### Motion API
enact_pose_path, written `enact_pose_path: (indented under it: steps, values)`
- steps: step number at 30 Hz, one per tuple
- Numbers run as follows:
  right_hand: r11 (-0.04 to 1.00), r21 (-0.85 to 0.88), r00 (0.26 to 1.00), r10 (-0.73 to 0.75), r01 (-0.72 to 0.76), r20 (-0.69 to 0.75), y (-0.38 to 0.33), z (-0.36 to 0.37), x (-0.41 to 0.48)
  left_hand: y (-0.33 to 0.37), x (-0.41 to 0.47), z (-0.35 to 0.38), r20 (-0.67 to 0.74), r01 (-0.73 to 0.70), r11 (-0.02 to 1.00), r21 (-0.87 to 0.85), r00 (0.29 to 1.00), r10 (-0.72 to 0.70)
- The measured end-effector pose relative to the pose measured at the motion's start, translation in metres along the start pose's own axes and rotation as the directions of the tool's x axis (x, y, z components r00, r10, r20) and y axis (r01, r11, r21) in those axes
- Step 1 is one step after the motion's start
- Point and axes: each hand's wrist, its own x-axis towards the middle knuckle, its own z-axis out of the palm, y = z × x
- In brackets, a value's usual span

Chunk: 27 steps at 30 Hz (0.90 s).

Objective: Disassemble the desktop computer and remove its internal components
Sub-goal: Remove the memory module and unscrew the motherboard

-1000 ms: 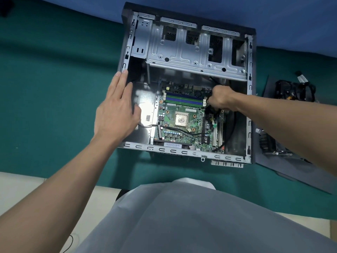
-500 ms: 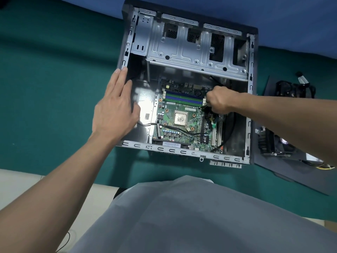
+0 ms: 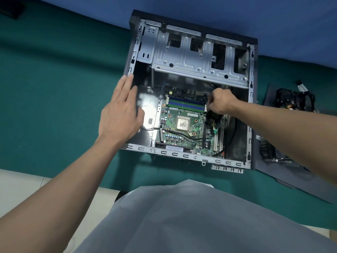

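Left hand [image 3: 120, 114]: flat, bracing the computer case [image 3: 182, 154] left wall on the desk [image 3: 54, 88]. Motherboard [image 3: 182, 137]: seated inside. Right hand [image 3: 220, 103]: curled, apparently pinching a black connector [image 3: 213, 115] beside the memory slots [image 3: 186, 105]. It has not moved this past second, so the connector is likely unfreed.

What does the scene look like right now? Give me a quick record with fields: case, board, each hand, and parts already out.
case: computer case lies open on a green mat
board: motherboard sits inside the case, its centre chip uncovered
left hand: flat, fingers straight, resting on the case's left wall
right hand: fingers curled at the board's right edge, apparently gripping a black cable; the plug is hidden
parts out: removed parts lie on a grey panel to the right of the case
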Motion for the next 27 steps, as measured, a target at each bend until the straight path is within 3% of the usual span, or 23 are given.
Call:
enact_pose_path:
  steps: [2,10,14,20,25,27]
  values:
    - [0.999,0.032,0.999,0.033,-0.034,0.028,-0.001,0.000,-0.002,0.000,0.000,0.000,0.000,-0.003,1.000,0.001,1.000,0.003]
    - [0.992,-0.108,0.998,0.058,-0.058,0.001,0.002,-0.001,-0.008,0.000,0.000,0.000,-0.007,-0.005,1.000,-0.003,1.000,0.005]
    - [1.000,0.000,1.000,0.009,-0.009,0.002,0.003,0.000,-0.009,-0.001,0.001,0.001,-0.003,-0.006,1.000,0.002,1.000,0.006]
    - [0.995,-0.095,0.999,0.040,-0.041,-0.008,0.004,0.001,-0.015,-0.001,0.001,0.002,-0.009,-0.014,1.000,0.005,1.000,0.014]
    - [0.999,0.029,0.999,-0.019,0.020,-0.030,0.006,0.002,-0.012,-0.002,0.001,0.003,-0.013,-0.014,1.000,0.001,1.000,0.014]
    - [1.000,-0.016,1.000,-0.003,0.002,-0.016,0.007,0.003,-0.013,-0.002,0.001,0.003,-0.015,-0.015,1.000,-0.001,1.000,0.015]
